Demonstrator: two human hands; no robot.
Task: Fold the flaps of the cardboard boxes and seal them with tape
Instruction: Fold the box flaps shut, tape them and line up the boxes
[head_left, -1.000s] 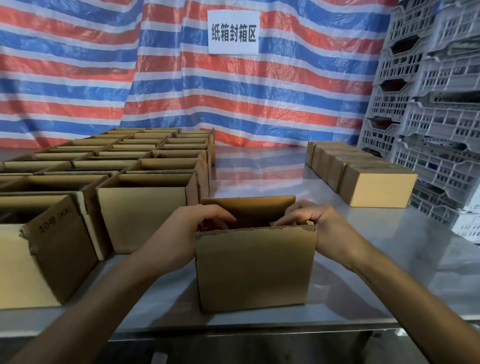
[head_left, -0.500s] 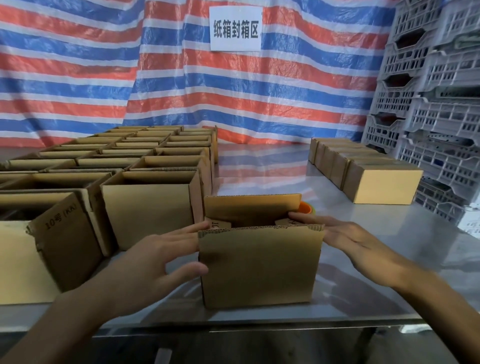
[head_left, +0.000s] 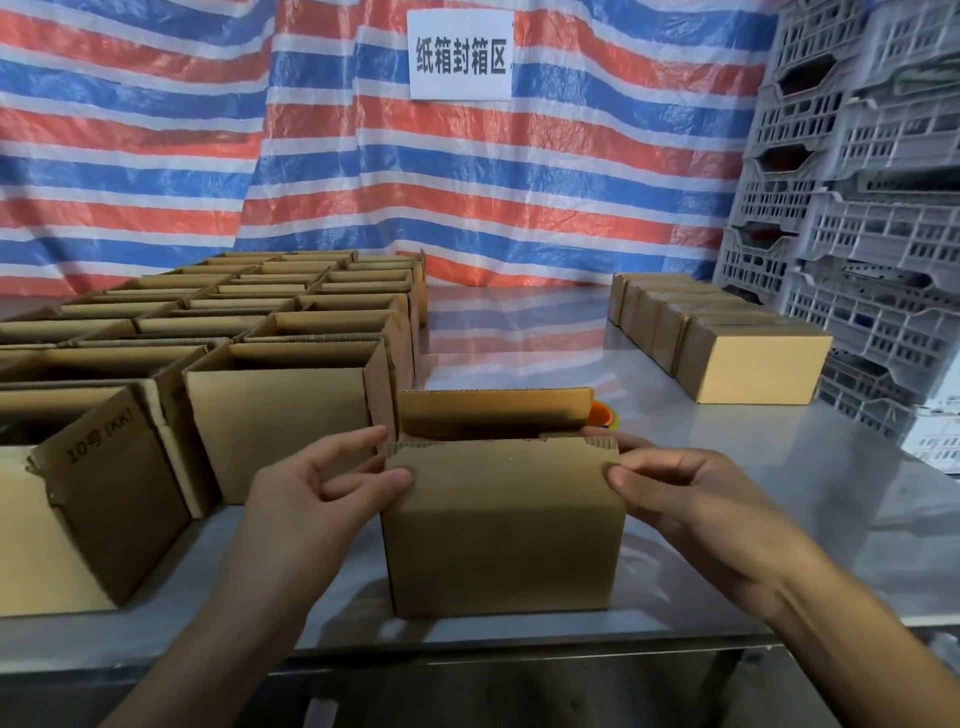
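The left hand (head_left: 317, 493) and right hand (head_left: 691, 499) are each pinching an end of the near flap (head_left: 501, 462) (its long axis running left-right); the far flap (head_left: 496, 413) is standing beyond.

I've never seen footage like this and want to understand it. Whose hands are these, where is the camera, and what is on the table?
There is no machine here. A person works with bare hands, and the single picture comes from a camera worn on the head, looking forward and down. The left hand and right hand each pinch a top corner of the front flap of a cardboard box standing on a metal table. Its rear flap stands upright. Rows of open boxes stand to the left, and a row of closed boxes to the right. Something orange peeks out behind the held box; I cannot tell what it is. A striped tarp hangs behind, and plastic crates are stacked at the right.
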